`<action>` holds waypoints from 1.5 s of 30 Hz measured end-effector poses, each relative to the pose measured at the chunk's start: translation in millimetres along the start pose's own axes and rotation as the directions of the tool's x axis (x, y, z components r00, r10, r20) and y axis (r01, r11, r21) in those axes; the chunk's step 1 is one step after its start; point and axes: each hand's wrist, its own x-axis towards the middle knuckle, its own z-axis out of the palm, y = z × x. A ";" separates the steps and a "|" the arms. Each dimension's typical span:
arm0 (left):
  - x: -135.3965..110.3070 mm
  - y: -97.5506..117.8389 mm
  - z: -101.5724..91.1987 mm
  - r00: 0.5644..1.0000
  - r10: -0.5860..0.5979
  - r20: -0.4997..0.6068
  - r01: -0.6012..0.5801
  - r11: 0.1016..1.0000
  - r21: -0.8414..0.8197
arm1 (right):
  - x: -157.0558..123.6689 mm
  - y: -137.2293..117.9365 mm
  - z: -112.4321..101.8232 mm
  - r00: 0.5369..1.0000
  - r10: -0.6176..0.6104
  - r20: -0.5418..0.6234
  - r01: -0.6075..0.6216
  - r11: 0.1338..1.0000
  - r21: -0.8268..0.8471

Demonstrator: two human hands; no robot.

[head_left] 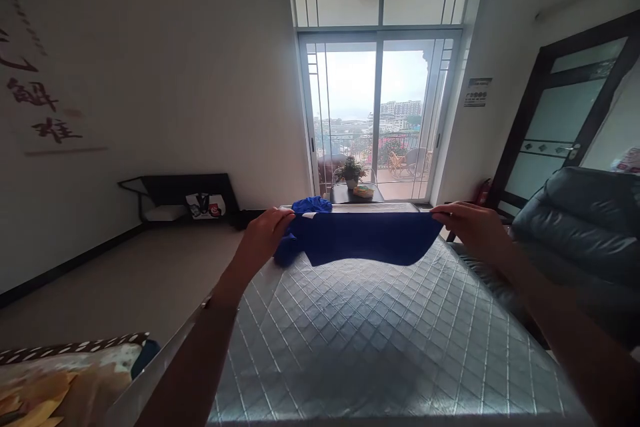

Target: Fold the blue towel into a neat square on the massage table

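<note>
A dark blue piece of cloth [370, 237] is stretched between my two hands above the table, its lower edge hanging loose. My left hand [267, 230] pinches its upper left corner, where a small white patch shows. At the upper right corner, my right hand [470, 220] pinches the cloth between thumb and fingers. Behind the left end lies a crumpled heap of brighter blue cloth [314, 204] at the table's far edge. A silvery cover with a diamond pattern [360, 333] spreads over the table beneath my arms.
A dark leather armchair [580, 233] stands close on the right. Beyond the table, a small stand holds a potted plant [351, 172] before the glass sliding door [345, 93]. A low black bench [185, 197] with a bag is at the left wall. Patterned fabric [65, 380] lies at lower left.
</note>
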 end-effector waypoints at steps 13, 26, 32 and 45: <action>-179.3 -17.7 89.1 0.701 -0.326 0.634 0.570 0.791 -0.223 | -211.2 60.7 125.8 0.843 0.145 0.519 -0.254 0.956 0.146; -200.2 -2.1 92.7 0.656 -0.473 0.588 0.659 0.738 -0.142 | -227.6 36.8 109.4 0.867 0.103 0.487 -0.112 0.994 -0.011; -216.2 3.9 92.2 0.625 -0.517 0.585 0.639 0.769 -0.003 | -233.3 31.6 107.4 0.842 0.089 0.533 -0.052 0.995 -0.085; -236.5 18.8 109.0 0.711 -0.550 0.439 0.485 0.835 0.260 | -182.9 5.8 140.9 0.787 0.256 0.561 -0.116 0.955 -0.274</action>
